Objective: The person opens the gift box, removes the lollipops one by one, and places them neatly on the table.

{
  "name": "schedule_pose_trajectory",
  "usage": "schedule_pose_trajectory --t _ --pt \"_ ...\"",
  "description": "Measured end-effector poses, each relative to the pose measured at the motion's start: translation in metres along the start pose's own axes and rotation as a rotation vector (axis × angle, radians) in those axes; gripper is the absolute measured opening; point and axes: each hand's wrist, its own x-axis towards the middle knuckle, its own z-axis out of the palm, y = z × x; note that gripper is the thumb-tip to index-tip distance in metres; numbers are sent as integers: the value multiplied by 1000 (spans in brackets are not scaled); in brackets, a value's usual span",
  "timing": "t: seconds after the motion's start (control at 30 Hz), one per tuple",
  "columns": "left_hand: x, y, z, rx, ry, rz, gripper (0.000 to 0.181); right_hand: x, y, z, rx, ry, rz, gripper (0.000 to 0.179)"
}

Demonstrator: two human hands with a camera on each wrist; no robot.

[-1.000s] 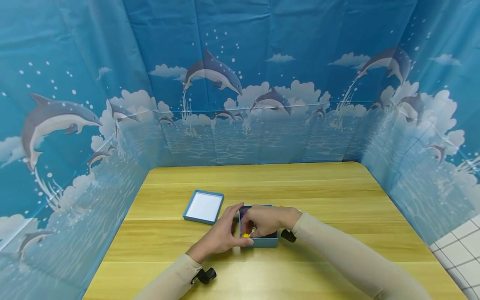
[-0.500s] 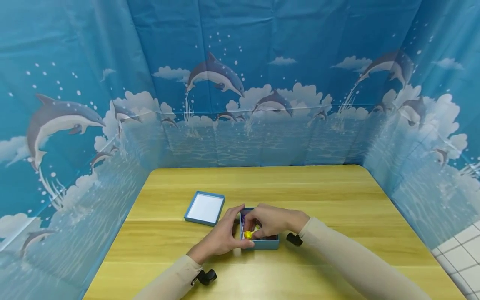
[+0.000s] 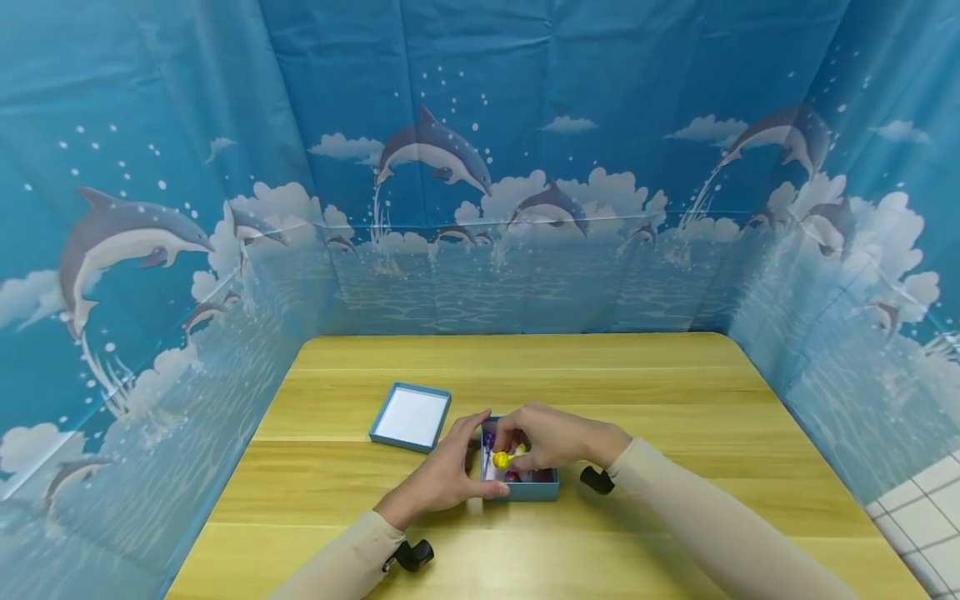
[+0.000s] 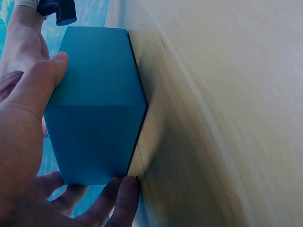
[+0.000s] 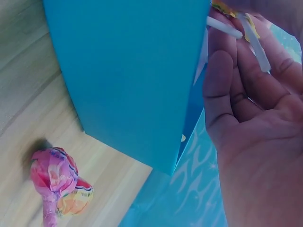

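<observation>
A small blue box (image 3: 534, 492) stands uncovered on the table. My left hand (image 3: 444, 473) grips its left end, thumb on the near wall and fingers round the far side. In the left wrist view the thumb presses the box's wall (image 4: 94, 71). Over the opening, my right hand (image 3: 553, 437) pinches yellow-wrapped lollipops (image 3: 500, 460); two white sticks (image 5: 258, 47) show in the right wrist view. Inside the box lie a purple-wrapped piece (image 3: 489, 439) and dark reddish ones, partly hidden by the right hand.
A blue lid (image 3: 410, 416) with a white inside lies left of the box. On the wooden table (image 3: 637, 375), a pink-wrapped lollipop (image 5: 54, 172) and a yellow-orange one (image 5: 75, 201) lie beside the box. A dolphin-print curtain (image 3: 480, 283) surrounds the table.
My right hand has risen slightly out of the box and shifted a little right, bringing the yellow lollipops up into view. The left hand keeps its hold on the box.
</observation>
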Motion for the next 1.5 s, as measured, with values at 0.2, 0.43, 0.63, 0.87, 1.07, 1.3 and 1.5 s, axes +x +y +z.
schedule_pose_trajectory --t 0.2,0.43,0.63,0.87,1.07,1.3,1.5 --pt "-3 0 0 2 7 1 119 -5 3 0 27 46 -22 23" --pt "-3 1 0 24 1 0 120 -12 8 -5 33 71 -65 28" --pt "0 2 1 11 -4 -7 120 -22 8 -12 32 82 -29 28" --pt "1 1 1 17 0 -13 121 -29 11 -14 49 121 -19 23" --pt "2 1 -1 10 0 -15 121 -31 18 -14 51 143 -23 21" --pt "2 0 0 13 1 -14 121 -39 20 -17 60 165 -15 22" --pt "0 1 0 8 -3 -17 121 -45 22 -18 54 184 -5 24"
